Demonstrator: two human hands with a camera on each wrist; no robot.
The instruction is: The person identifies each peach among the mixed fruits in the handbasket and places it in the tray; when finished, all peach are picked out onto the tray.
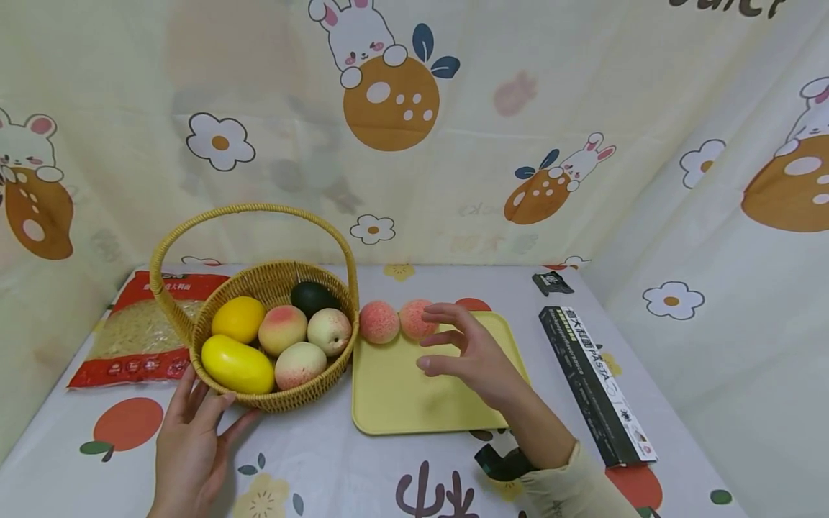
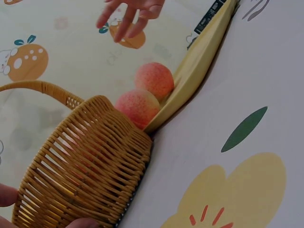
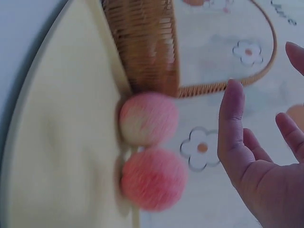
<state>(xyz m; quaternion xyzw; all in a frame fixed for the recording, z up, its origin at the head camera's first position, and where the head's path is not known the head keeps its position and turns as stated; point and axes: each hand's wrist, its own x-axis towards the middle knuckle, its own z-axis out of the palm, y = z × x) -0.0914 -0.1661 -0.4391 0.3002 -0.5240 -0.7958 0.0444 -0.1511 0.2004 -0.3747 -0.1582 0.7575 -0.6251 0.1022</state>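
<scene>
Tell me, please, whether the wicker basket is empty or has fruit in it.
The wicker basket is not empty: in the head view, three peaches, two yellow fruits and a dark green one lie inside.

The person's left hand (image 1: pixel 191 450) and right hand (image 1: pixel 469 352) were bare. A pale cream sleeve (image 1: pixel 583 493) clothed the right arm, its fabric softly puffed and creased, ending in a plain cuff (image 1: pixel 568 464). A black device (image 1: pixel 505 464), stubby and rounded, sat at that wrist, beside the cuff.
</scene>
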